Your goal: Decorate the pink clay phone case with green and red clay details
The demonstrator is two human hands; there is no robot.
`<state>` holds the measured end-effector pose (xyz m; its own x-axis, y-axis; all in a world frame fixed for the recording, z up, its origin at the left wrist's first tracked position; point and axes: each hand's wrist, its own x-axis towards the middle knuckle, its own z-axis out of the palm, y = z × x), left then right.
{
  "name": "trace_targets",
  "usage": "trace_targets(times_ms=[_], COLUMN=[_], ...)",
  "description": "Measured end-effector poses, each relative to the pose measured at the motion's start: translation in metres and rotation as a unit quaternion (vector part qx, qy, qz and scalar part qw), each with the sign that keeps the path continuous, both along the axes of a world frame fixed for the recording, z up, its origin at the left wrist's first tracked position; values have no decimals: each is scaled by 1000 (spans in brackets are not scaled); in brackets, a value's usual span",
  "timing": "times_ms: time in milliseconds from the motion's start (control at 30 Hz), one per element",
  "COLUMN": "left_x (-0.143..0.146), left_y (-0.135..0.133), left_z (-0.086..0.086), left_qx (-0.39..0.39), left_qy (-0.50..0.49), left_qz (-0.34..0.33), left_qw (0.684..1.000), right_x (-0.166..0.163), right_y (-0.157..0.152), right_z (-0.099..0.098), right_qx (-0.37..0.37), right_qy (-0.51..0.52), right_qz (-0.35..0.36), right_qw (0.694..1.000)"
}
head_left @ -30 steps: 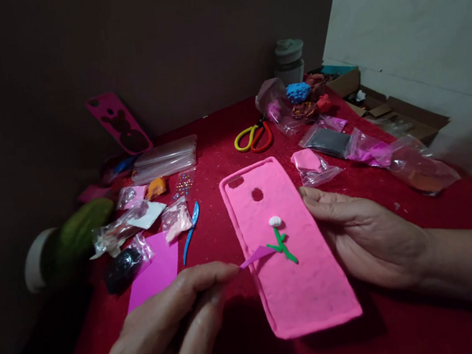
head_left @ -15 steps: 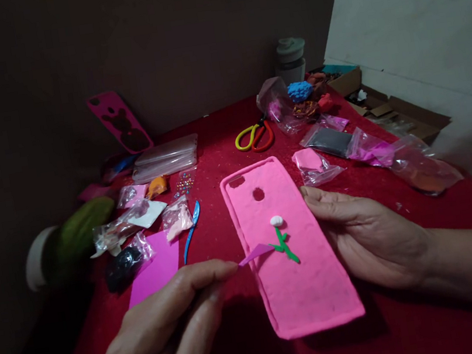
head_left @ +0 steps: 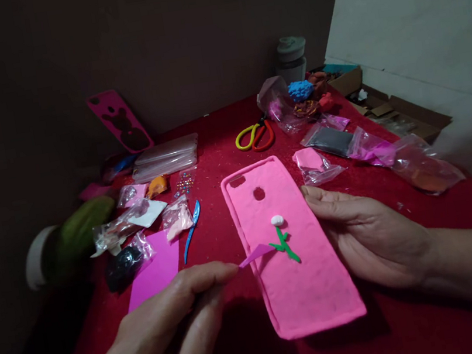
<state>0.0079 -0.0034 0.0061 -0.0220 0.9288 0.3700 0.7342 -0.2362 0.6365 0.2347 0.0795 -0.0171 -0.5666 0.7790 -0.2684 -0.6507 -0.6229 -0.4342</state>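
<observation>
My right hand (head_left: 373, 239) grips the right edge of a clay-covered pink phone case (head_left: 311, 296), thumb near its upper right side. The case is tilted, with two openings near its top. On it sit a green clay stem (head_left: 287, 247) with small leaves and a white clay blob (head_left: 277, 220) at the stem's upper end. My left hand (head_left: 170, 329) pinches a thin purple modelling tool (head_left: 255, 254). The tool's flat tip is at the left leaf of the stem; whether it touches I cannot tell.
Bagged clay, a purple sheet (head_left: 157, 277) and a blue modelling tool (head_left: 191, 231) lie left. Behind are scissors (head_left: 255, 137), clear cases (head_left: 166, 158) and a pink bear case (head_left: 121, 123) leaning on the wall. More clay bags (head_left: 316, 165), a bottle (head_left: 291, 56) and cardboard boxes (head_left: 403, 110) are right.
Almost nothing differs. The view has shifted very slightly; both hands keep their holds, and the purple tool's tip stays at the left leaf.
</observation>
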Motion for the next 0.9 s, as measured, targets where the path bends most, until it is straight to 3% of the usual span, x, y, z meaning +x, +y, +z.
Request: trace_targets(times_ms=[233,900], left_x=[-2,-5], left_y=[1,1], left_z=[-2,-1], left_qx=[11,-2], left_qy=[26,46], left_qz=[-25,-18], left_qw=[999,999], right_x=[-1,0], right_y=[0,1], right_z=[1,0], right_qx=[9,6], right_qy=[-7,8], right_qz=[7,15], right_qw=[1000,1000])
